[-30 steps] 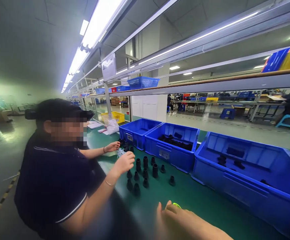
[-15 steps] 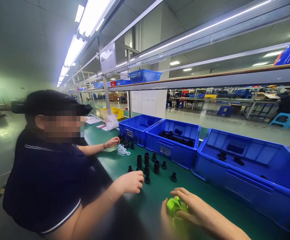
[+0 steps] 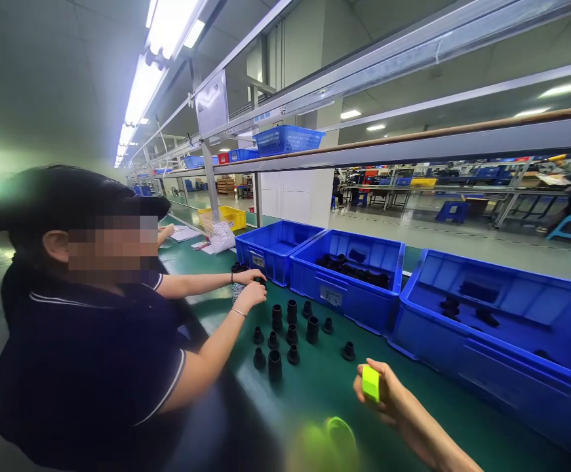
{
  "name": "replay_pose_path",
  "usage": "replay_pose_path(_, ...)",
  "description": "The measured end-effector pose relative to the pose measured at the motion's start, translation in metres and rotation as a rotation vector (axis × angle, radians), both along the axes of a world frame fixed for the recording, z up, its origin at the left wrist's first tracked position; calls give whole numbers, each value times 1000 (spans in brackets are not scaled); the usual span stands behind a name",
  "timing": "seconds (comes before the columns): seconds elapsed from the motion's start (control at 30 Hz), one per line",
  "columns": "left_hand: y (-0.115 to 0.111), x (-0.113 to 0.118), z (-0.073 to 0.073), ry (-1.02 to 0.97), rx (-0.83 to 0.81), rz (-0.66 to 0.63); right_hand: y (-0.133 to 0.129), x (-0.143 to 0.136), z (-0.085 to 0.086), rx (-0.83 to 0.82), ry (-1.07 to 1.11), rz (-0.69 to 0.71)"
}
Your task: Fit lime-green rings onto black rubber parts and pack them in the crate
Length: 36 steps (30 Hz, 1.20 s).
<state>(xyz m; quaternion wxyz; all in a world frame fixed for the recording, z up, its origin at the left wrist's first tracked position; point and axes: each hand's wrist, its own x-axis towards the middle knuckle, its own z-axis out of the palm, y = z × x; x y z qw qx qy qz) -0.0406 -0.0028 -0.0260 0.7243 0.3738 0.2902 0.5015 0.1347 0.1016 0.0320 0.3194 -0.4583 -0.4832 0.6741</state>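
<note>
My right hand (image 3: 387, 388) is closed around a bright yellow-green block-like piece (image 3: 370, 383), held over the green table in front of the rightmost blue bin. At the bottom edge is a larger yellow-green part with a round rim (image 3: 341, 436), badly blurred. My left hand is smeared or hidden around that part, and its fingers cannot be made out. Black flanged fittings (image 3: 349, 351) stand upright on the table, beyond and left of my right hand. Several more black fittings, among them a taller one (image 3: 275, 365), are grouped near the co-worker.
A co-worker (image 3: 78, 314) sits at the left, both hands (image 3: 252, 290) together at a small dark part. Large blue bins (image 3: 442, 321) line the table's back, some holding black parts. A metal shelf (image 3: 413, 144) with a blue basket (image 3: 289, 139) runs above. White rings lie beyond the co-worker's hands.
My right hand has moved away from the larger yellow-green part, now holding a block-like piece apart from it. The co-worker's nearer hand has moved back to join the other.
</note>
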Motion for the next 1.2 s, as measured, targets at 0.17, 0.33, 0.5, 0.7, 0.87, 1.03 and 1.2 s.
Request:
replay_pose_path(0.17, 105, -94, 42, 157, 81, -76, -1, -40, 7, 181, 71, 255)
replay_pose_path(0.33, 228, -178, 62, 501, 223, 25, -3, -85, 25, 724, -295, 268)
replay_pose_path(0.5, 268, -201, 41, 939, 320, -45, 1, -125, -3, 998, -414, 245)
replay_pose_path(0.7, 292, -206, 42, 1230, 349, -73, 9, -141, -49, 953, -571, 329)
replay_pose_path(0.87, 272, -201, 43, 954, 262, 175, 1, -125, -46, 962, -607, 343)
replay_pose_path(1.03, 235, -215, 55, 420, 184, 358, -7, -52, -44, 907, -695, 343)
replay_pose_path(1.2, 222, -216, 74, 119, 168, 220, -9, 46, -48, 807, -803, 292)
